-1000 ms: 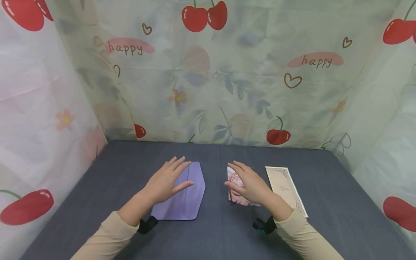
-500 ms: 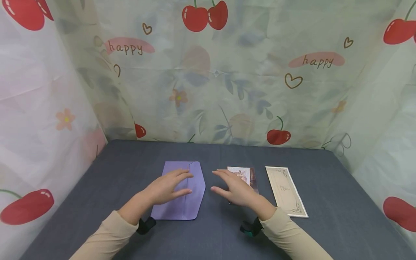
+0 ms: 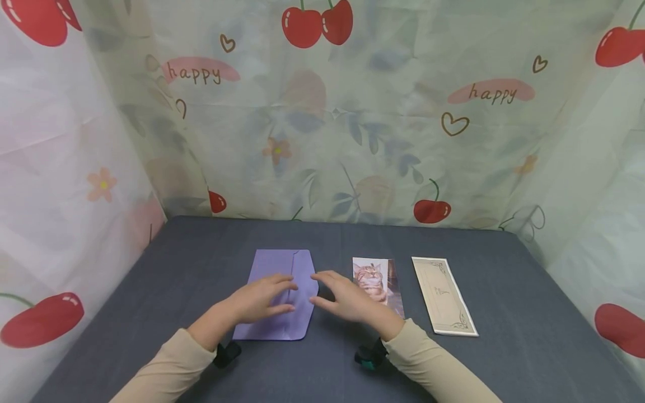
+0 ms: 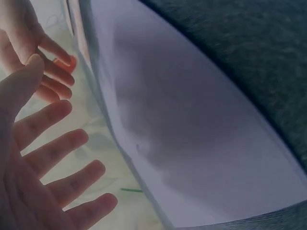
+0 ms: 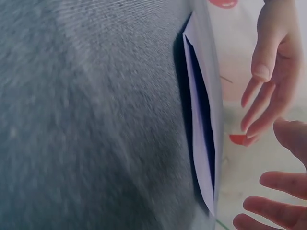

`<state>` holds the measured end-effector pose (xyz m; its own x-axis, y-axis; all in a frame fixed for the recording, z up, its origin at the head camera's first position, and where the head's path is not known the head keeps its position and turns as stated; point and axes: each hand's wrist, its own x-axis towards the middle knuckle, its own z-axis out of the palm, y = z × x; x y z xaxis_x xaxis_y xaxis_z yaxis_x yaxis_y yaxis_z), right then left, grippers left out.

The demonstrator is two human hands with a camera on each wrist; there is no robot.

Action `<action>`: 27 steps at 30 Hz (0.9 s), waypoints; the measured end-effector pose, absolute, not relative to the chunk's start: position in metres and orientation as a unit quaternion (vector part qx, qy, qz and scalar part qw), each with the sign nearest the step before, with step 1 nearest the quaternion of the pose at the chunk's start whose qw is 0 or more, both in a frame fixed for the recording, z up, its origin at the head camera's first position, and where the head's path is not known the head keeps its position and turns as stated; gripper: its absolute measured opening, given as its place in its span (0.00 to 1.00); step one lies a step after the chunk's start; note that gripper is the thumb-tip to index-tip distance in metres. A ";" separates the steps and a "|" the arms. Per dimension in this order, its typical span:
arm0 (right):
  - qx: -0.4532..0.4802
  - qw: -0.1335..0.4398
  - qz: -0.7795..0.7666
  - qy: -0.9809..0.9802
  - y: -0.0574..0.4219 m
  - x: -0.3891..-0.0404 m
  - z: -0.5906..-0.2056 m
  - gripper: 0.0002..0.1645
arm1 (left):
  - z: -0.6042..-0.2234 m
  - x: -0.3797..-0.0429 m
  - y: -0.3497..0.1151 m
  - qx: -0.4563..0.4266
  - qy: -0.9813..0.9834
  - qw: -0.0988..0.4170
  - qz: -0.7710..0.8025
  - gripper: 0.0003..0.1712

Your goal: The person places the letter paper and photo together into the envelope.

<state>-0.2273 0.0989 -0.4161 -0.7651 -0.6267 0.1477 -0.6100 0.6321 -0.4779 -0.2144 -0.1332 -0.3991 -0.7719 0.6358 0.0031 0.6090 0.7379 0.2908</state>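
A purple envelope (image 3: 272,266) lies flat on the dark table, its flap edge toward the right. Over its middle hovers my left hand (image 3: 257,299), fingers spread and holding nothing. My right hand (image 3: 347,299) is above the table at the envelope's right edge, fingertips by the flap and nothing in its grasp. In the left wrist view the envelope (image 4: 182,110) lies below the spread fingers (image 4: 62,148). The right wrist view shows the envelope (image 5: 199,115) edge-on, with a dark gap under its flap.
Right of the right hand lies a cat picture card (image 3: 370,280), partly covered by the forearm. A long beige card (image 3: 443,296) with ornate corners lies farther right. A cherry-print curtain (image 3: 327,140) encloses the dark cloth-covered table (image 3: 322,369).
My right hand has moved left from over the cat card to the envelope's right edge, uncovering the card. My left hand has dropped slightly toward me, its fingers less raised.
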 end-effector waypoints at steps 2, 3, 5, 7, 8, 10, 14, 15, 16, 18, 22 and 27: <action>-0.352 0.017 -0.252 0.901 0.095 -0.228 -0.418 0.31 | -0.401 -0.215 -0.133 0.331 0.932 0.058 0.139 0.25; -0.356 0.016 -0.248 0.901 0.094 -0.229 -0.420 0.31 | -0.403 -0.215 -0.134 0.329 0.932 0.061 0.139 0.25; -0.363 0.019 -0.239 0.901 0.091 -0.230 -0.422 0.31 | -0.406 -0.216 -0.134 0.330 0.932 0.063 0.137 0.26; -0.366 0.022 -0.235 0.900 0.089 -0.231 -0.424 0.31 | -0.409 -0.217 -0.135 0.332 0.932 0.062 0.134 0.26; -0.367 0.025 -0.233 0.900 0.088 -0.231 -0.425 0.31 | -0.410 -0.218 -0.135 0.333 0.932 0.060 0.132 0.26; -0.367 0.032 -0.228 0.901 0.086 -0.231 -0.426 0.31 | -0.413 -0.219 -0.135 0.335 0.932 0.058 0.129 0.26; -0.367 0.039 -0.218 0.904 0.082 -0.233 -0.429 0.32 | -0.416 -0.220 -0.136 0.339 0.931 0.060 0.125 0.28; -0.366 0.041 -0.215 0.904 0.081 -0.233 -0.430 0.32 | -0.417 -0.220 -0.136 0.340 0.930 0.061 0.123 0.28; -0.366 0.043 -0.211 0.905 0.081 -0.233 -0.431 0.32 | -0.417 -0.221 -0.136 0.340 0.930 0.062 0.121 0.28; -0.365 0.047 -0.203 0.907 0.079 -0.234 -0.432 0.32 | -0.419 -0.221 -0.136 0.341 0.930 0.066 0.118 0.29; -0.358 0.058 -0.191 0.912 0.076 -0.233 -0.433 0.33 | -0.420 -0.220 -0.135 0.337 0.931 0.077 0.118 0.30; -0.354 0.065 -0.177 0.916 0.075 -0.232 -0.434 0.33 | -0.419 -0.219 -0.136 0.347 0.928 0.074 0.114 0.30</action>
